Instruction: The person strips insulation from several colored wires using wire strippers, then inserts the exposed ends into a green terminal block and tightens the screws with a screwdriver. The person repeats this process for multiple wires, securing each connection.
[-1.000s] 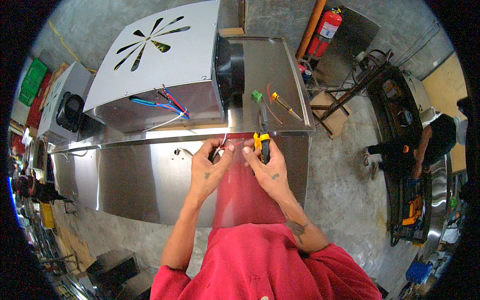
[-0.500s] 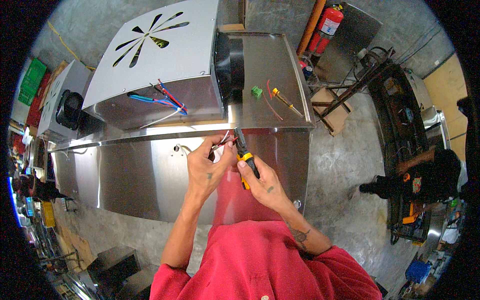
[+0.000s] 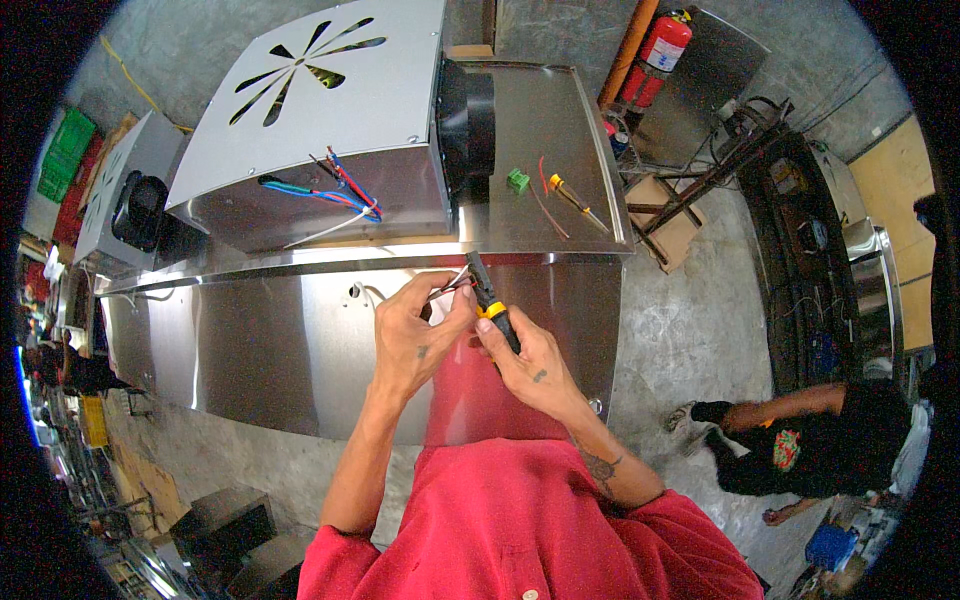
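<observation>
While left hand (image 3: 415, 335) fingers pinch wires (image 3: 452, 287), right hand (image 3: 530, 362) grips pliers (image 3: 492, 305) beside

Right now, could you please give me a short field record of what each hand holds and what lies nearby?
left hand: pinches thin wires
right hand: grips black tool with yellow collar, tip at the wires
surface: stainless steel hood
nearby: green connector, screwdriver, red extinguisher
</observation>
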Tool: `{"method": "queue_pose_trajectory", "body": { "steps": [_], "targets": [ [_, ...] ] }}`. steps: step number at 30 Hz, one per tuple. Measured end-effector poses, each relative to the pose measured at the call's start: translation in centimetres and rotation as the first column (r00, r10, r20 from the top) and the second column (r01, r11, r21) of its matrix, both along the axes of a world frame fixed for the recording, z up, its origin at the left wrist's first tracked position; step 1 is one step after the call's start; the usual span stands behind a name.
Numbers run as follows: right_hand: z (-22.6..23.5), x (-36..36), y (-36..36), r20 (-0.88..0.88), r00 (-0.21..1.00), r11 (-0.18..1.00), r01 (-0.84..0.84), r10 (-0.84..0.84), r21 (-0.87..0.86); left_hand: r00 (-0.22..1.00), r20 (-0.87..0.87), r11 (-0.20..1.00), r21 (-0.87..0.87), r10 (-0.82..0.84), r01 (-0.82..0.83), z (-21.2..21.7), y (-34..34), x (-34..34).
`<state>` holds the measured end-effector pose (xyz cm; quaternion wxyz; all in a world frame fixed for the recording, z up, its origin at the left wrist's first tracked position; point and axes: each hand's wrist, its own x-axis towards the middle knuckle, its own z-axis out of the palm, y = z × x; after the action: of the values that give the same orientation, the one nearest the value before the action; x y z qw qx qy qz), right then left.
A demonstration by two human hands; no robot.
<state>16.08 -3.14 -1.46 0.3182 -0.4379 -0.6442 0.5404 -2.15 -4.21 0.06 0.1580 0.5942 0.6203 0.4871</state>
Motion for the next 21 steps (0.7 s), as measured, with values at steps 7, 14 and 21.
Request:
{"method": "queue_pose_trajectory", "body": {
  "steps": [7,14,21],
  "targets": [
    [0.1,0.0,0.0,0.062,0.998,1.0,0.006,-0.007,0.014,1.0,-0.009,0.997,-0.073,0.003,-0.004,0.9,-0.1,0.3],
    [0.8,0.2,0.2,0.126,0.992,1.0,-0.021,0.02,0.001,1.0,-0.025,0.999,-0.042,0.003,-0.004,0.6,0.0,0.3],
    [0.7,0.1,0.2,0.118,0.993,0.999,-0.023,0.026,-0.026,0.999,-0.053,0.999,-0.034,0.008,-0.01,0.8,0.1,0.4]
  ]
}}
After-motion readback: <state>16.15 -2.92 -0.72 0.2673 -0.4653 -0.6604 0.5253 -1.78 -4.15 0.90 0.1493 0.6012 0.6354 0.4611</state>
